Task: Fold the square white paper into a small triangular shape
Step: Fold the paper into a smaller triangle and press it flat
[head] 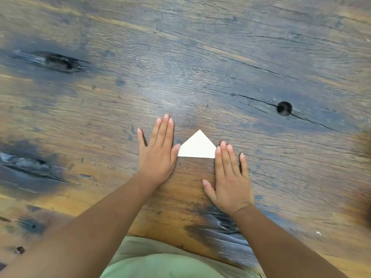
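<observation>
The white paper (197, 147) lies flat on the wooden table as a small triangle, its apex pointing away from me and its long edge toward me. My left hand (158, 152) rests palm down just left of it, the thumb tip touching the triangle's left corner. Palm down on the other side lies my right hand (230, 175), its index fingertip at the triangle's right corner. Neither hand holds anything; the fingers are stretched out flat.
The table (180, 67) is dark, weathered wood with knots and cracks, including a round black knot hole (284, 108) at the right. A tiny white scrap (318, 233) lies at the lower right. My light green clothing (160, 263) shows at the table's near edge.
</observation>
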Action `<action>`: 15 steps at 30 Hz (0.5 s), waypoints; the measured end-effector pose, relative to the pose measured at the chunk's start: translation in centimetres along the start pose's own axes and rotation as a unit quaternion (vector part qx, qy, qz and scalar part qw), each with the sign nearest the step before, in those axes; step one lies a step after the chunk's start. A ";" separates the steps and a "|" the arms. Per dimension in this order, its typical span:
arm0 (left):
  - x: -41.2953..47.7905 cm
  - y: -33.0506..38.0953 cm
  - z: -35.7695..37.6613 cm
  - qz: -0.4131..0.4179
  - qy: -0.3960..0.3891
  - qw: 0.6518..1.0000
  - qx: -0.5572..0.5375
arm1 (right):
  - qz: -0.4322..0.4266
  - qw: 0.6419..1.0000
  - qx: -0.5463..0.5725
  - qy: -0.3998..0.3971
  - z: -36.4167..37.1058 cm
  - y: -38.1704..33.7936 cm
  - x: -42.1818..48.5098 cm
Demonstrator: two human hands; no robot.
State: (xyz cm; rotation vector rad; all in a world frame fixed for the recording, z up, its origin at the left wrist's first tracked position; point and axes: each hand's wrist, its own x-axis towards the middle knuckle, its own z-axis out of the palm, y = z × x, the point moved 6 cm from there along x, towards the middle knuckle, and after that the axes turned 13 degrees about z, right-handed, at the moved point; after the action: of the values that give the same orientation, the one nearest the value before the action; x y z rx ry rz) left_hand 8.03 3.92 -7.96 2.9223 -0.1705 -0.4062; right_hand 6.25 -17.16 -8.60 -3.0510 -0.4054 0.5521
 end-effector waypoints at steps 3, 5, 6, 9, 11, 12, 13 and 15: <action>-0.1 -0.1 0.3 -0.005 0.001 1.000 0.003 | -0.001 1.000 -0.004 0.003 0.0 0.0 0.0; 0.0 -0.2 0.5 -0.001 -0.005 1.000 0.009 | -0.005 1.000 -0.002 0.008 0.0 0.0 0.0; 0.1 -0.3 0.6 0.002 -0.008 1.000 0.010 | -0.006 1.000 -0.002 0.010 0.1 0.0 0.0; 0.0 -0.3 0.9 0.007 -0.020 1.000 0.011 | -0.006 1.000 0.006 0.006 0.3 0.1 -0.1; 0.2 -0.3 0.7 0.005 -0.036 0.999 0.004 | -0.001 1.000 0.003 -0.005 0.1 0.0 0.0; 0.2 -0.4 0.5 0.003 -0.047 0.999 -0.003 | 0.000 1.000 0.002 -0.016 -0.1 0.0 0.0; 0.2 -0.4 0.4 0.001 -0.056 0.998 -0.011 | 0.002 1.000 0.003 -0.027 -0.3 -0.1 -0.1; 0.4 -0.4 -0.1 -0.007 -0.078 0.997 -0.027 | 0.005 0.999 0.005 -0.048 -1.0 -0.1 -0.1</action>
State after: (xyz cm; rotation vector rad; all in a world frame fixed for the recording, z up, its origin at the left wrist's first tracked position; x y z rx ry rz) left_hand 8.46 4.30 -8.07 2.8398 -0.1587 -0.6304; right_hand 6.49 -17.02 -7.61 -3.0273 -0.3899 0.7023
